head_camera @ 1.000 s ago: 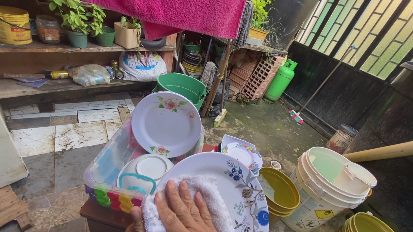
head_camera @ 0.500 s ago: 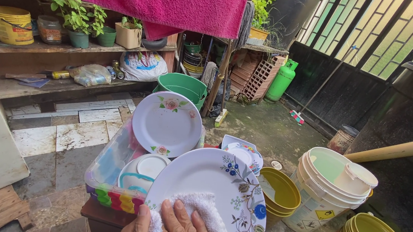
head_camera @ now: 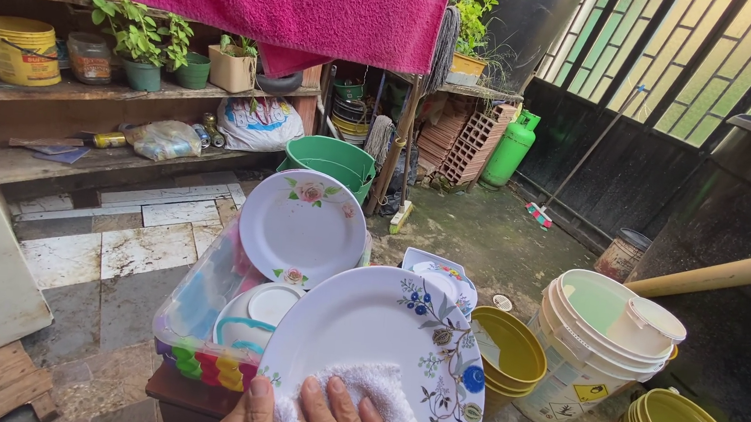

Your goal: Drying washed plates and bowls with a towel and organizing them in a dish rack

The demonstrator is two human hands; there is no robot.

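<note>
While pressed flat under white cloth, right hand rests fingers spread on large floral plate at bottom centre of view; grip open-palmed, pinning cloth against plate face. Left hand at plate's lower left edge, thumb over rim, grip mostly out of view, cannot tell. Plate tilted, just in front of dish rack holding smaller rose-patterned plate upright. Yellow bowls and white bucket to right.

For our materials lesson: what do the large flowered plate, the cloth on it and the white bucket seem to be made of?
Plate: probably melamine or glazed ceramic; smooth, glossy, printed blue flowers. Cloth: terry cotton, by its looped, fluffy white pile. Bucket: plastic; thin, matte, slightly translucent walls.
</note>
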